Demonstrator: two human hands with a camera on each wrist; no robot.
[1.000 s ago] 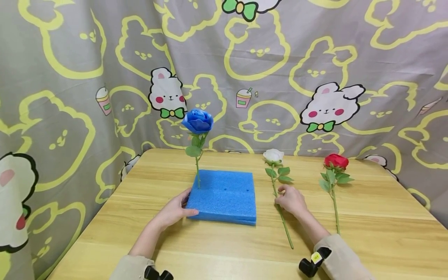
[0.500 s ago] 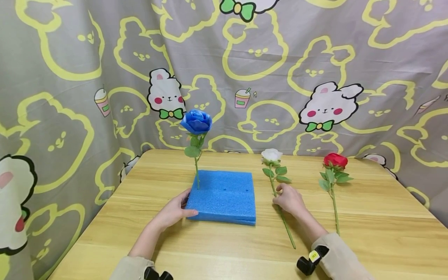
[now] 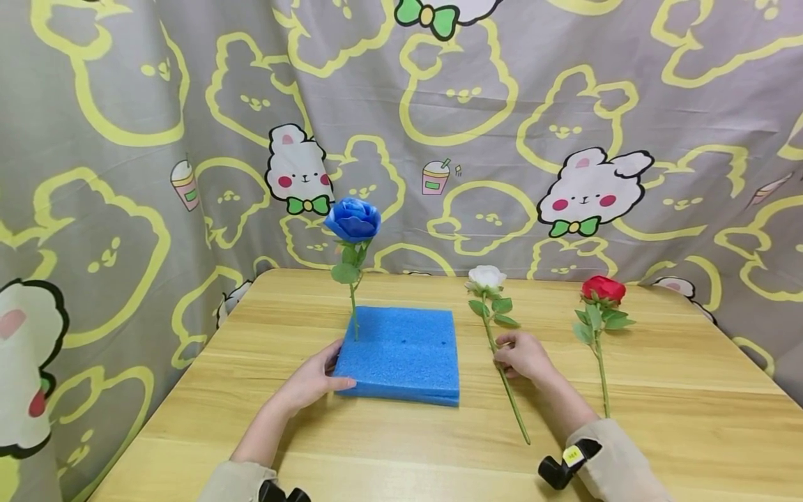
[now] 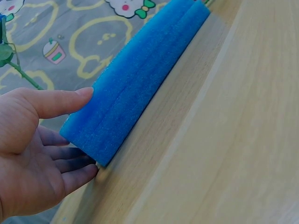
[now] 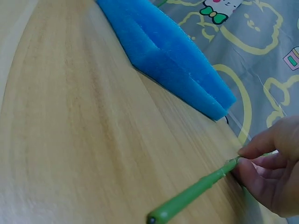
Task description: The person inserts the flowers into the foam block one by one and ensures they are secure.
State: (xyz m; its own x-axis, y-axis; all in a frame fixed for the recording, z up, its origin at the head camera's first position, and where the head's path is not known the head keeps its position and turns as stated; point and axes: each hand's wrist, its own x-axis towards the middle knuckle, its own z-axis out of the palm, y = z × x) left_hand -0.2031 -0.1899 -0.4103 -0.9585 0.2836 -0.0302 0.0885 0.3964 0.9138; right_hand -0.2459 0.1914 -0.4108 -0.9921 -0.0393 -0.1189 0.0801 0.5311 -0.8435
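A blue foam block (image 3: 401, 366) lies on the table, with a blue rose (image 3: 354, 220) standing upright near its left back part. My left hand (image 3: 307, 376) grips the block's left front corner. In the left wrist view, the thumb lies on the foam and the other fingers curl beside its end. To the right, a white rose (image 3: 486, 279) lies with its bloom away from me. My right hand (image 3: 525, 359) pinches its stem about midway. The right wrist view shows the green stem (image 5: 191, 196) between thumb and fingertip, its cut end pointing toward the camera.
A red rose (image 3: 603, 288) lies farther right, its lower stem running close to the right forearm. Two small holes show in the foam's top. The wooden table (image 3: 389, 446) ends at a patterned grey curtain (image 3: 376, 104) behind and at the left.
The white rose's bloom has shifted slightly left while the right hand stays at its stem. The left hand and foam block keep their places.
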